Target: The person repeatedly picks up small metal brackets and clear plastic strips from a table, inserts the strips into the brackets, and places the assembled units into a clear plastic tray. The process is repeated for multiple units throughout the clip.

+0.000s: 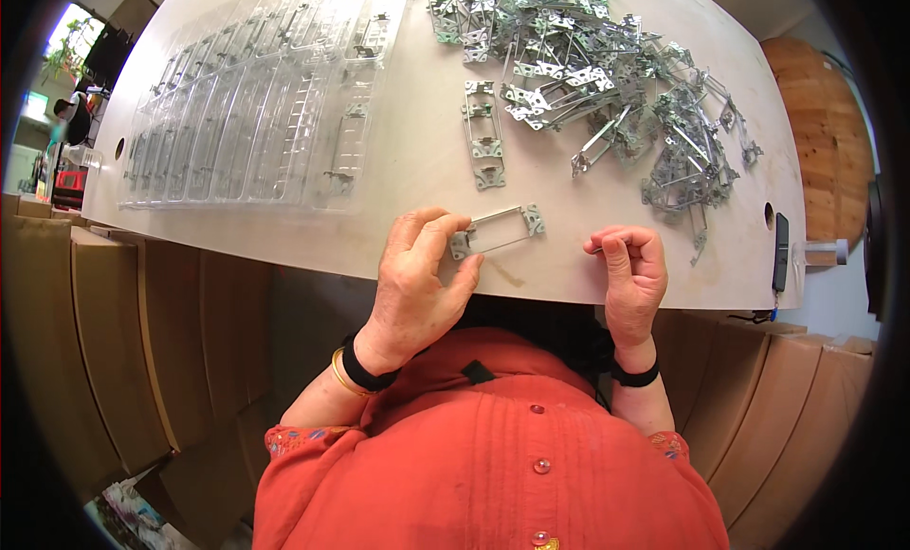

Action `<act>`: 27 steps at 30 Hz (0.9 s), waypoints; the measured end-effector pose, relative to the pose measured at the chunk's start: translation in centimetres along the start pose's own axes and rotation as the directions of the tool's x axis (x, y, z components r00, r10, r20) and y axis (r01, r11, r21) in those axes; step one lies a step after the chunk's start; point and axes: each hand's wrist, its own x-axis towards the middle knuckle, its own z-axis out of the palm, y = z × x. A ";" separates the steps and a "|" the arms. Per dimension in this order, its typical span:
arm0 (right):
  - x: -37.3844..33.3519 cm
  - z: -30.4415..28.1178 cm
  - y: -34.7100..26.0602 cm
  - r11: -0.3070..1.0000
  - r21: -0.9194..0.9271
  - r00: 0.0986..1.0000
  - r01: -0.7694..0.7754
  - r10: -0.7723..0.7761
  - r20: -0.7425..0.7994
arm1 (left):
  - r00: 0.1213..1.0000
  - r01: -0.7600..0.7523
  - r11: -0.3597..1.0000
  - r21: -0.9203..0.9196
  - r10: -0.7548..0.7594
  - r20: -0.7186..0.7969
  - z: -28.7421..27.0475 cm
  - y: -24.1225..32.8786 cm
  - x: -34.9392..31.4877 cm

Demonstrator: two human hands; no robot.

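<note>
My left hand (414, 277) pinches one end of a silvery metal bracket frame (534, 220) between thumb and fingers. The frame has two thin parallel rods joining flat, punched end plates, and it lies slantwise near the table's front edge. To its right, my right hand (633, 277) is closed, the thumb pressed on the curled fingers. A dark bit shows at those fingertips, too small to name. Beyond the left hand lies a longer metal frame (487, 148) with several cross plates, flat on the table and apart from both hands.
A heap of similar metal frames (569, 81) covers the far right of the white table (408, 171). Clear plastic trays (327, 185) holding metal parts fill the left. Cardboard boxes (104, 332) stand below on both sides. A black bar-shaped device (781, 252) sits at the right edge.
</note>
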 end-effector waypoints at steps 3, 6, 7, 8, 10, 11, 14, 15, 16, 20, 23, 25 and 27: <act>0.0 -0.3 0.2 1.000 -0.002 1.000 -0.001 0.001 0.003 | 1.000 0.017 1.000 0.014 -0.017 -0.023 0.1 0.2 -0.1; 0.1 -0.2 0.1 1.000 -0.009 1.000 -0.007 0.007 0.013 | 0.997 0.056 0.998 -0.009 -0.057 -0.043 0.1 0.0 -0.2; 0.3 -0.1 0.0 1.000 -0.019 1.000 -0.011 0.011 0.015 | 0.997 0.059 0.998 -0.009 -0.060 -0.042 0.0 0.0 -0.1; 0.3 -0.1 -0.1 0.999 -0.031 1.000 -0.015 0.015 0.018 | 0.997 0.063 0.998 -0.009 -0.063 -0.042 -0.1 0.0 0.0; 0.0 -0.4 -0.1 0.998 -0.060 1.000 -0.020 0.021 0.013 | 0.998 0.057 0.998 -0.018 -0.058 -0.029 0.0 0.0 0.3; 0.1 -0.4 0.0 0.998 -0.063 1.000 -0.015 0.017 0.020 | 0.998 0.052 0.999 -0.014 -0.052 -0.024 0.1 0.0 0.4; -0.1 -0.5 0.0 0.998 -0.058 1.000 -0.022 0.023 0.019 | 1.000 -0.003 1.000 0.009 0.004 -0.022 0.4 0.2 1.0; 0.0 -0.5 0.1 0.999 -0.048 0.999 -0.026 0.027 0.029 | 0.999 -0.027 1.000 0.016 0.027 -0.025 0.3 0.0 1.2; -0.1 -0.7 0.1 0.998 -0.048 0.999 -0.026 0.028 0.025 | 0.998 -0.061 0.998 0.011 0.061 -0.021 0.6 -0.2 1.3; 0.0 -0.5 -0.2 0.999 -0.029 0.999 -0.036 0.037 0.037 | 0.999 -0.052 0.999 0.012 0.052 0.013 0.3 -0.1 1.6; 0.0 -0.7 0.0 0.999 -0.038 0.998 -0.034 0.036 0.046 | 0.999 -0.049 0.998 -0.026 0.049 0.012 0.4 -0.4 1.8; 0.1 -0.7 0.0 0.998 -0.039 0.998 -0.041 0.043 0.045 | 0.999 -0.040 0.998 -0.044 0.041 0.026 0.5 -0.5 1.9; 0.1 -0.7 0.0 0.998 -0.052 0.998 -0.042 0.044 0.041 | 0.999 -0.035 0.997 -0.071 0.037 0.032 0.5 -0.5 2.1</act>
